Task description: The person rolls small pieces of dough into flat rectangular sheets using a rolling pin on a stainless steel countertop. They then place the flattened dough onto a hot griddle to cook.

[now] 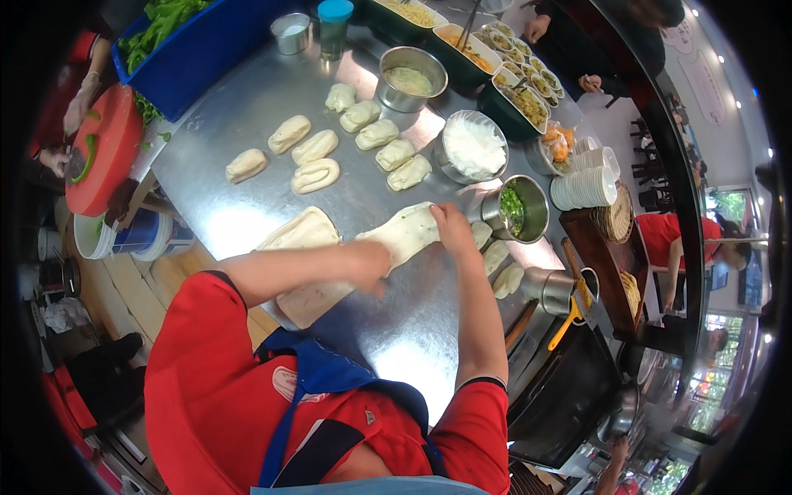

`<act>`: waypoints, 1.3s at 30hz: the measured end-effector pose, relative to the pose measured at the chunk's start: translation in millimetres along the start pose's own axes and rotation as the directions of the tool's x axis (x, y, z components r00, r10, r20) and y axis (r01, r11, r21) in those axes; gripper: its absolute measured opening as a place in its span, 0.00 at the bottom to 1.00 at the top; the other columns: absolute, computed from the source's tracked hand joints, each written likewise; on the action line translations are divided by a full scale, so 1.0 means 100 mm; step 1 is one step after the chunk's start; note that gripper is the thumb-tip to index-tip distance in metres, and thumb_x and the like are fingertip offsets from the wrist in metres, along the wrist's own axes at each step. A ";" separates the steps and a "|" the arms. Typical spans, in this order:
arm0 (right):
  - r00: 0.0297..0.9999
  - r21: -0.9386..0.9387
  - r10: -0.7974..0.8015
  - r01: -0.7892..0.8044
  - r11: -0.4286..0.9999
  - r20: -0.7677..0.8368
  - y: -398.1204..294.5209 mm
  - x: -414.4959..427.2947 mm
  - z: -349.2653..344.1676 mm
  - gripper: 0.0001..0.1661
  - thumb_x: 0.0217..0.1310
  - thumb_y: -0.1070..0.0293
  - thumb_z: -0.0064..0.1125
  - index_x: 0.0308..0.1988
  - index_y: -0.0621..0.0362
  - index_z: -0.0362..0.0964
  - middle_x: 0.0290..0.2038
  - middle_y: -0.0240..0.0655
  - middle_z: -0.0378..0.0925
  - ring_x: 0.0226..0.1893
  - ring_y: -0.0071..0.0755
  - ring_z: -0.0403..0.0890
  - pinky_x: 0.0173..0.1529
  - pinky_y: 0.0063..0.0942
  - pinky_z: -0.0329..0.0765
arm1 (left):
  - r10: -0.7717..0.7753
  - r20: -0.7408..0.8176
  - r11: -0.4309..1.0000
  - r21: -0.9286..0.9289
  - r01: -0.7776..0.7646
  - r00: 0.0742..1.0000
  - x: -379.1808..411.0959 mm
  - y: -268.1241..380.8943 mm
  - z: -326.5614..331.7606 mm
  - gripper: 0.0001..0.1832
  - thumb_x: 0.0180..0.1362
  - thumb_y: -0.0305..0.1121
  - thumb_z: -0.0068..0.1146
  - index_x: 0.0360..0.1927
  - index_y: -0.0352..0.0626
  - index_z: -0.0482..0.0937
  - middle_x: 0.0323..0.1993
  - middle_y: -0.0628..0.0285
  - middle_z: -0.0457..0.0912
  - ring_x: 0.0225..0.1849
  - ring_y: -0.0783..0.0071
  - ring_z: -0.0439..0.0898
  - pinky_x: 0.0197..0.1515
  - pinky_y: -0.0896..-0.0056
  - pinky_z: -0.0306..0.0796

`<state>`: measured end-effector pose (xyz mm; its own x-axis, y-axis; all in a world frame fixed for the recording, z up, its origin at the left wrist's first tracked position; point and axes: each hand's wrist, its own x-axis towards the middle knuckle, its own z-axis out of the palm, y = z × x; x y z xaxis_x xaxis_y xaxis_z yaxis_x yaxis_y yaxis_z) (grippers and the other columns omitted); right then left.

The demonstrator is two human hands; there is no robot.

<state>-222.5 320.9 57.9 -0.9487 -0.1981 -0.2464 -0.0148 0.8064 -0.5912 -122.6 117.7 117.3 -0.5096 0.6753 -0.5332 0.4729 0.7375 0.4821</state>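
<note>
A flat strip of dough (405,234) stretches across the steel worktable (216,216). My right hand (455,229) grips its right end, thumb on top. At its left end is my left hand (365,265), blurred by motion; whether its fingers hold the dough cannot be told. Two flattened dough sheets (303,230) (312,302) lie beneath and beside my left forearm. Beyond the strip rest several rolled dough pieces (314,146) and a row of paler, shiny ones (377,134). More dough pieces (495,257) lie just right of my right hand, partly hidden by it.
Steel pots hold chopped green onion (512,204), a white substance (475,145) and a pale mixture (408,80). A black griddle (563,396) and yellow-handled scraper (562,331) are at right. Another person's gloved hand (80,102) is near a red cutting board (105,151) at left.
</note>
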 end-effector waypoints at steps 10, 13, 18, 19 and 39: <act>0.979 -0.272 -0.097 0.046 0.961 -0.178 0.17 -0.27 -0.09 0.10 0.42 0.70 0.63 0.31 0.57 0.76 0.29 0.42 0.78 0.34 0.49 0.79 0.40 0.40 0.74 | -0.237 -0.629 0.971 -0.126 0.205 0.740 1.39 -0.41 -0.46 0.10 0.46 0.28 0.56 0.32 0.36 0.81 0.36 0.47 0.80 0.39 0.51 0.81 0.41 0.57 0.76; 0.796 -0.494 -0.476 0.264 0.828 -0.373 0.30 -0.23 -0.08 0.04 0.47 0.67 0.60 0.27 0.53 0.77 0.30 0.38 0.76 0.37 0.46 0.76 0.41 0.41 0.72 | -0.238 -0.642 0.968 -0.099 0.229 0.729 1.40 -0.44 -0.45 0.09 0.46 0.26 0.54 0.31 0.37 0.82 0.37 0.46 0.80 0.40 0.51 0.82 0.41 0.57 0.77; 0.904 -0.706 -0.211 -0.128 0.697 -0.372 0.57 -0.16 -0.12 0.18 0.51 0.56 0.59 0.35 0.60 0.77 0.40 0.40 0.74 0.44 0.45 0.72 0.48 0.42 0.69 | -0.145 -0.746 0.983 -0.034 0.180 0.650 1.12 -0.26 -0.26 0.12 0.47 0.24 0.53 0.37 0.37 0.78 0.41 0.49 0.77 0.37 0.52 0.82 0.37 0.53 0.76; 0.932 -0.682 -0.148 -0.128 0.720 -0.331 0.46 -0.20 -0.20 0.20 0.49 0.56 0.61 0.37 0.59 0.76 0.40 0.41 0.74 0.45 0.45 0.72 0.48 0.43 0.69 | -0.140 -0.739 0.987 -0.049 0.155 0.659 1.05 -0.26 -0.23 0.13 0.47 0.23 0.53 0.38 0.37 0.77 0.42 0.50 0.76 0.38 0.53 0.81 0.38 0.54 0.76; 0.801 0.426 0.459 -0.287 0.858 -0.385 0.54 -2.93 0.50 0.18 0.54 0.59 0.62 0.36 0.63 0.73 0.32 0.45 0.79 0.33 0.42 0.79 0.40 0.35 0.75 | -0.011 -0.585 0.968 0.198 0.156 0.811 1.46 0.20 -0.30 0.10 0.45 0.27 0.57 0.33 0.43 0.83 0.38 0.52 0.82 0.42 0.55 0.82 0.45 0.59 0.76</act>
<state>69.9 394.6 60.2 -0.8883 0.4256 -0.1728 0.3937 0.5116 -0.7637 -209.0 231.4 69.6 -0.8390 0.5433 -0.0315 0.5204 0.8179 0.2454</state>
